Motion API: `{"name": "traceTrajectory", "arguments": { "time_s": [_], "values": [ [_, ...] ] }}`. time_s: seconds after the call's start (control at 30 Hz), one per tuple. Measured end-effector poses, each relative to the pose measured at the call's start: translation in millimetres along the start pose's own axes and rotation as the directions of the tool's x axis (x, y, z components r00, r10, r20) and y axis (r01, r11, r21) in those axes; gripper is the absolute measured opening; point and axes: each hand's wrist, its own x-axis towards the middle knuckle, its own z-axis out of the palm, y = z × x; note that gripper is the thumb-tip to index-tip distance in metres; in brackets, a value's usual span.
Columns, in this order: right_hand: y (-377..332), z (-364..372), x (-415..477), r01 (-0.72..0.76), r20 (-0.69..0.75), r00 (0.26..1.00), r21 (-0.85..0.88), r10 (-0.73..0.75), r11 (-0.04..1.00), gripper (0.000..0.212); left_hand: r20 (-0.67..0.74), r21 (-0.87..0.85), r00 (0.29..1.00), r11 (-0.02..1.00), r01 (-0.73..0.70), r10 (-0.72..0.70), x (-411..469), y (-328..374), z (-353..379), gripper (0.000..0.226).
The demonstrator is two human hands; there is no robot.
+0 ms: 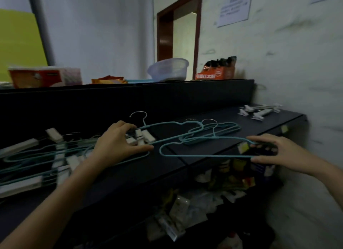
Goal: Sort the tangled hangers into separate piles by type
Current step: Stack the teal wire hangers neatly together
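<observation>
A tangle of teal wire hangers and white clip hangers (55, 156) covers the left of the dark shelf top (167, 167). My left hand (118, 141) grips a teal hanger with white clips at the tangle's right edge; its metal hook (138, 115) sticks up behind my fingers. My right hand (272, 152) pinches the right end of a single teal wire hanger (204, 155) held just above the shelf's front edge. Behind it lies a small stack of teal wire hangers (213, 131). A few white clip hangers (259, 111) lie apart at the far right corner.
A dark back panel (130, 100) rises behind the shelf; on top stand a clear plastic basin (168, 69), an orange box (215, 72) and a red-white package (44, 78). A white wall (306, 81) closes the right. Packets and clutter (194, 202) fill the space below.
</observation>
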Motion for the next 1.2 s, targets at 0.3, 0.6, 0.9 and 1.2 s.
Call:
{"name": "traceTrajectory", "arguments": {
  "time_s": [0.3, 0.6, 0.9, 1.2],
  "values": [
    [103, -74, -36, -0.009, -0.100, 0.995, 0.044, 0.014, 0.999, 0.064, 0.038, 0.045, 0.998, 0.998, 0.052, -0.054, 48, 88, 82, 0.094],
    [163, -110, -8, 0.035, -0.164, 0.986, 0.056, -0.025, 0.998, 0.063, 0.095, 0.102, 0.988, 0.988, 0.115, -0.125, 112, 120, 141, 0.085],
    [203, -122, 95, 0.100, -0.040, 0.994, 0.060, -0.097, 0.993, 0.066, 0.095, 0.228, 0.979, 0.961, 0.154, -0.179, 155, 136, 201, 0.091],
    [209, -102, 168, 0.189, 0.083, 0.976, 0.131, -0.201, 0.973, 0.081, 0.131, 0.205, 0.974, 0.967, 0.154, -0.183, 167, 148, 218, 0.086]
  ]
}}
